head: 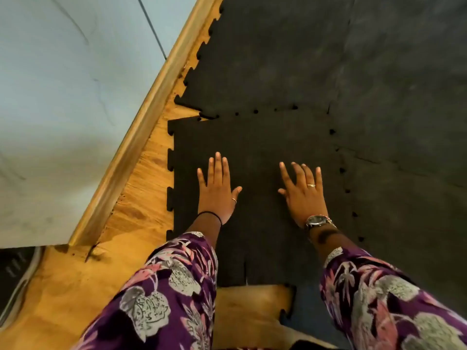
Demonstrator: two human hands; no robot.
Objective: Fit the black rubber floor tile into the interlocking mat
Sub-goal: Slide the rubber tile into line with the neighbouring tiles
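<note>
There is a single view, from a wide-angle camera worn on the person's head. It looks steeply down and forward, close above the floor, with both outstretched arms reaching into the frame from the bottom edge. The wide lens bends the skirting board and wall on the left into a slanting line.

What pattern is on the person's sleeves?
Purple with pink and white floral print on the sleeves, seen in the head view.
</note>
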